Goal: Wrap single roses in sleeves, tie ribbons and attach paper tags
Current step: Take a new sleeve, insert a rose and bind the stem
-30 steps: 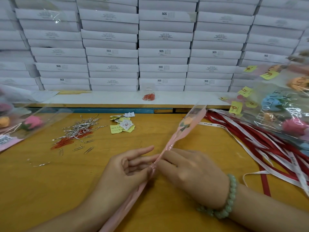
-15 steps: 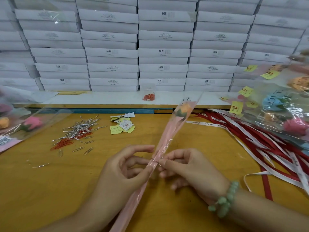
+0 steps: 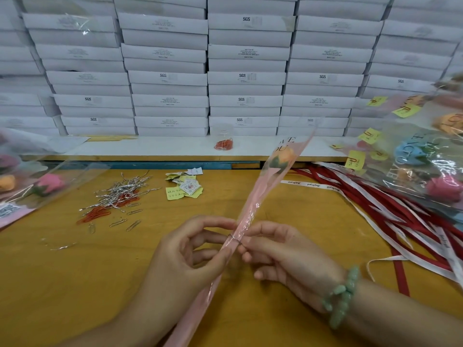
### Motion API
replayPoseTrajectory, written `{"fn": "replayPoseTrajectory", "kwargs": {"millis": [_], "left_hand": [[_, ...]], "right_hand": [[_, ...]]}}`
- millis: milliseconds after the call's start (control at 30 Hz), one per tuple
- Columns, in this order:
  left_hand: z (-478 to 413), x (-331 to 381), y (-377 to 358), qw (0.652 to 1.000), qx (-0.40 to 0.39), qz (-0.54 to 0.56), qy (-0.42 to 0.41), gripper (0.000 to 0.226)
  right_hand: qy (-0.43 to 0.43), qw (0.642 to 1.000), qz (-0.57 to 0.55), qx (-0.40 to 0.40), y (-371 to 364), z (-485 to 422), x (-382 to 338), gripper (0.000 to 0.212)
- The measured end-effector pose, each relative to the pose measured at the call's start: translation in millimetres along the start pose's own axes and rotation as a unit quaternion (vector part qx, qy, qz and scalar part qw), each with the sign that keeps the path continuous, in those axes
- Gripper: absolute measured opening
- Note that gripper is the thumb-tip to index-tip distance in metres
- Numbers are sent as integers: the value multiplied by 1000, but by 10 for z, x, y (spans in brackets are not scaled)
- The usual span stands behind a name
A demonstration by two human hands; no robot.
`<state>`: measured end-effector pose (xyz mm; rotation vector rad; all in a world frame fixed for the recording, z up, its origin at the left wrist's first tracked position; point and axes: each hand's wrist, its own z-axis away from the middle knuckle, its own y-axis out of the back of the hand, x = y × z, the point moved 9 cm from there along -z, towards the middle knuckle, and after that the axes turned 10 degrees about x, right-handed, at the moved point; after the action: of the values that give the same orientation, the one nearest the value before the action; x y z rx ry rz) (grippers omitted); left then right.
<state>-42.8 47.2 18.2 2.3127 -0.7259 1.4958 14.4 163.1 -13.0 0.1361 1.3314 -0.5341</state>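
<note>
A single orange rose (image 3: pixel 284 156) sits in a long pink and clear sleeve (image 3: pixel 260 196) that slants up to the right above the wooden table (image 3: pixel 75 284). My left hand (image 3: pixel 185 256) grips the sleeve at its narrow middle with thumb and fingers. My right hand (image 3: pixel 283 254) pinches a thin silver wire tie (image 3: pixel 235 238) wound round the sleeve at the same spot. Red and white ribbons (image 3: pixel 390 216) lie on the table to the right. Small paper tags (image 3: pixel 185 187) lie behind the hands.
Silver twist ties and paper clips (image 3: pixel 117 199) are scattered at centre left. Wrapped roses (image 3: pixel 426 159) with yellow tags pile up at the right, and more wrapped roses (image 3: pixel 37 186) lie at the left. White boxes (image 3: pixel 245 76) are stacked along the back.
The sleeved rose has been lifted and tilted more upright. Both hands have shifted to pinch the wire tie at the sleeve's narrow part.
</note>
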Motion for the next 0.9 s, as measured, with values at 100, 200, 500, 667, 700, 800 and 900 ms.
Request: {"fn": "replayPoseTrajectory", "kwargs": {"millis": [100,200,500,667,700,800,900], "left_hand": [[-2,-16,16,1000,3,1,8,31],[-9,-26,19,1000,7,5,14,32],[-8,-26,21,1000,15,15,19,34],[-44,-83,80,998,31,32,51,31],[-48,-89,96,997,38,36,54,31],[-49,-113,108,997,41,30,61,33],[-34,-106,74,998,22,24,59,29]], "right_hand": [[39,999,17,9,28,4,-43,3],[51,999,8,11,22,4,-51,7],[82,997,9,-2,20,-10,-95,11],[147,986,74,-2,8,19,-168,10],[160,983,95,-4,-4,33,-181,12],[187,972,143,0,-11,61,-212,15],[213,961,175,16,15,75,-255,11]]}}
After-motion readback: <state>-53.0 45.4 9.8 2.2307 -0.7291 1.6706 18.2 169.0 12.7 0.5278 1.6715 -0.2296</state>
